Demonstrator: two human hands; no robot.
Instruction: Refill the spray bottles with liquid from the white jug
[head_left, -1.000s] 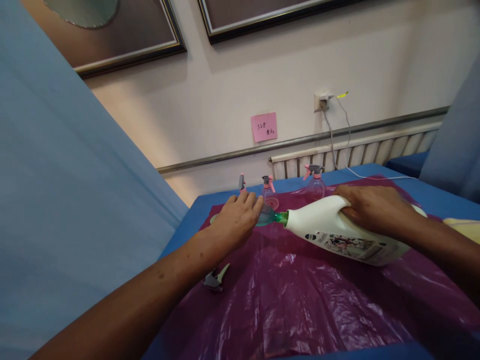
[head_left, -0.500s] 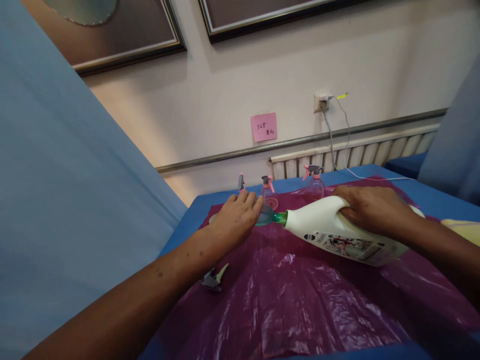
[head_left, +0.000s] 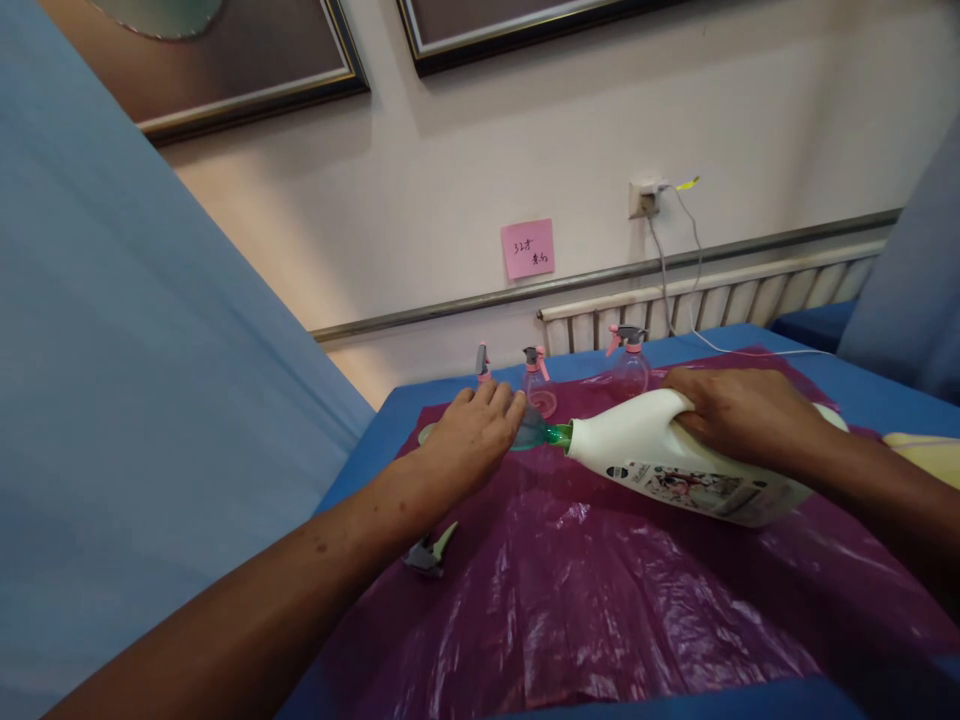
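My right hand (head_left: 731, 400) is wrapped round the handle of a large cream-white jug (head_left: 637, 440) with a printed label, tipped on its side with its mouth to the left. Closed over a see-through green bottle (head_left: 531, 428) is my left hand (head_left: 480, 420), which hides most of it. The bottle's narrow green neck meets the jug's mouth; whether liquid flows between them I cannot tell. Below my left wrist, a loose grey and pale green spray head (head_left: 429, 553) lies on the purple plastic sheet (head_left: 570, 600).
Spray bottles with pink and grey heads stand at the back: one right (head_left: 630, 365), one in the middle (head_left: 538, 385), one partly behind my left hand (head_left: 483, 362). A blue curtain (head_left: 150, 400) hangs at left. A white cable (head_left: 720, 345) crosses the blue tabletop; yellow cloth (head_left: 926, 455) lies right.
Both hands, the green bottle and the jug hold nearly the same position. The whole view has shifted very slightly.
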